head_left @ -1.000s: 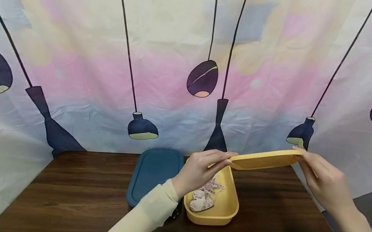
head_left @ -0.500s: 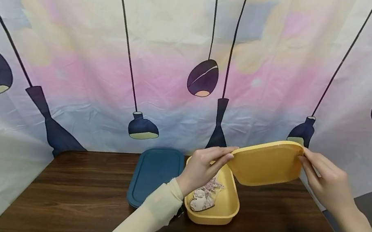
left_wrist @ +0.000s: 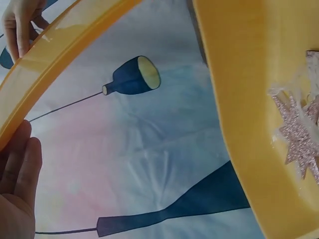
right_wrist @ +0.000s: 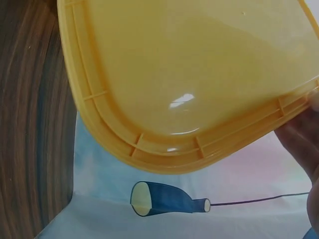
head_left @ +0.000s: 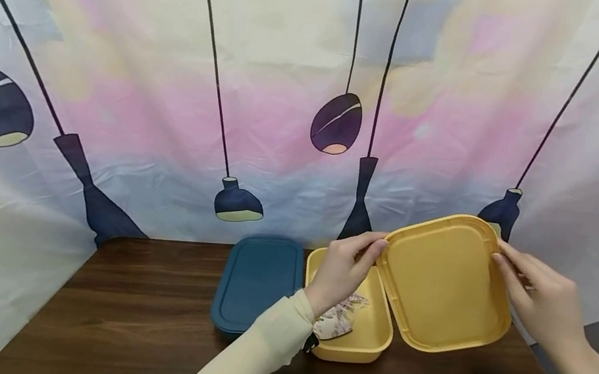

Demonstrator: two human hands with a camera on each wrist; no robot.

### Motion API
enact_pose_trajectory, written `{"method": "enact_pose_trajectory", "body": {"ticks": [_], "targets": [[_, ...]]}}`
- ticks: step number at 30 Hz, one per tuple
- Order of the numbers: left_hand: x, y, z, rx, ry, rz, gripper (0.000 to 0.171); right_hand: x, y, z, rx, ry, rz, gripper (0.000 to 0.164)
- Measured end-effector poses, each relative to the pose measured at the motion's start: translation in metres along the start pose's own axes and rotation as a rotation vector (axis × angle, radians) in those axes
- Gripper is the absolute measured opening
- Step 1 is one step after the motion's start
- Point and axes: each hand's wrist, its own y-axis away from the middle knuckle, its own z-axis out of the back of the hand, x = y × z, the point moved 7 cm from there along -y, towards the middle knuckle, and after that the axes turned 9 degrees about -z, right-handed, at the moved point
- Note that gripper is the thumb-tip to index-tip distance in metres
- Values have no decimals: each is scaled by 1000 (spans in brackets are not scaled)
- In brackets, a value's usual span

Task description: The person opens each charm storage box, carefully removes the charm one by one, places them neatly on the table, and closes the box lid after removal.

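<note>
A yellow plastic lid [head_left: 441,285] is held up over the table, tilted so its ribbed underside faces the head camera. My left hand [head_left: 348,269] pinches its left edge between thumb and fingers. At the opposite edge my right hand [head_left: 540,303] grips it the same way. Below and left of the lid stands the open yellow box [head_left: 370,333], partly covered by my left hand and forearm. Inside it lie a glittery pink star ornament [left_wrist: 301,134] in clear wrap and a pale patterned piece [head_left: 334,325].
A dark blue lidded box [head_left: 261,280] stands close to the left of the yellow box. Both are on a dark wood table [head_left: 132,318]. Right behind the table hangs a cloth [head_left: 265,107] printed with lamps.
The yellow lid has turned from nearly edge-on to showing its whole underside, its near edge swinging down. Both hands keep their grip on it. The view has shifted slightly right-to-left.
</note>
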Motion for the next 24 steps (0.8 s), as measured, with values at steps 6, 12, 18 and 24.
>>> {"method": "enact_pose_trajectory", "body": {"ticks": [6, 12, 18, 24], "targets": [[6, 5, -9, 9, 37, 109, 30, -2, 5, -4, 5, 52, -53, 31], [16, 10, -15, 7, 197, 259, 34, -5, 4, -11, 25, 83, -82, 38], [30, 20, -29, -28, 408, 420, 33, -17, 0, -12, 22, 60, -146, 32], [34, 29, -52, -15, 485, 500, 31, -33, 2, -9, 51, 39, -260, 29]]}}
